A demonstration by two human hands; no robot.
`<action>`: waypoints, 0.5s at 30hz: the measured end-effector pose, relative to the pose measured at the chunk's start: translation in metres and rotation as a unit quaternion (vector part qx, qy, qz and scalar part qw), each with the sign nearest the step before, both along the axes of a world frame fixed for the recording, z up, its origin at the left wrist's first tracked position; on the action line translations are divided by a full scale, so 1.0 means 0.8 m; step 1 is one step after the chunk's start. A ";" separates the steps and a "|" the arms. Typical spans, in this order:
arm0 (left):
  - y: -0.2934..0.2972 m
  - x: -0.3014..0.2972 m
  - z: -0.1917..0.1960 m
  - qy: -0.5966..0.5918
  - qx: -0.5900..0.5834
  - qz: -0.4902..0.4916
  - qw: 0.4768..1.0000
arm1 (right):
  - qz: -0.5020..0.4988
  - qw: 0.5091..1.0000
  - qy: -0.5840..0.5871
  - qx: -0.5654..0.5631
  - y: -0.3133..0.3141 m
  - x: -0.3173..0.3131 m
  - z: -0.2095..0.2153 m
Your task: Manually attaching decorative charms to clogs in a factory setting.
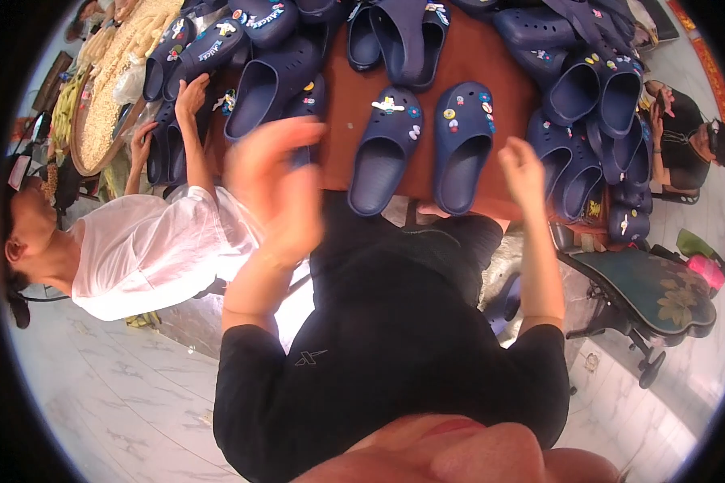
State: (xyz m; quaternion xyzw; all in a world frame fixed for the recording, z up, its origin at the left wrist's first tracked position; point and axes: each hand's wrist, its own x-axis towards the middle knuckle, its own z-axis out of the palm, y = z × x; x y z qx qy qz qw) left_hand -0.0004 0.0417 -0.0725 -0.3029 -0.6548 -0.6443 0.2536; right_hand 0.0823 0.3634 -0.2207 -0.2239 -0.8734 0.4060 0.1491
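Observation:
Two navy clogs with small charms lie side by side on a brown-red table, toes pointing away: a left-hand clog (pixel 385 153) and a right-hand clog (pixel 463 149). My left hand (pixel 275 181) is raised left of the pair, blurred by motion. Its fingers bend to the right, and nothing shows in it. Partly behind it lie other navy clogs (pixel 264 90). To the right of the pair, my right hand (pixel 525 167) hovers close to the right-hand clog with loosely bent fingers and nothing visible in them. It is apart from the clog.
More navy clogs (pixel 572 88) are heaped along the right and far sides of the table (pixel 503 64). At left, a person in a white shirt (pixel 157 241) handles clogs. A tray of pale pieces (pixel 105 121) is beyond. An office chair (pixel 648 290) and another person (pixel 689 145) are at right.

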 end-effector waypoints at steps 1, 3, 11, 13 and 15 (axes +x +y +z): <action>0.003 -0.011 -0.033 -0.049 -0.163 -0.019 0.985 | -0.006 0.999 -0.026 0.026 0.000 0.006 -0.040; 0.017 -0.010 -0.110 -0.159 -0.224 -0.064 0.959 | -0.004 0.995 -0.093 0.032 -0.010 0.006 -0.072; 0.023 0.006 -0.229 -0.140 -0.392 -0.095 0.904 | -0.001 0.983 -0.121 0.134 -0.026 -0.011 -0.086; 0.026 0.009 -0.228 -0.138 -0.390 -0.094 0.906 | -0.011 0.982 -0.121 0.143 -0.024 -0.009 -0.077; 0.028 0.007 -0.231 -0.137 -0.392 -0.103 0.904 | -0.027 0.980 -0.122 0.154 -0.014 -0.005 -0.073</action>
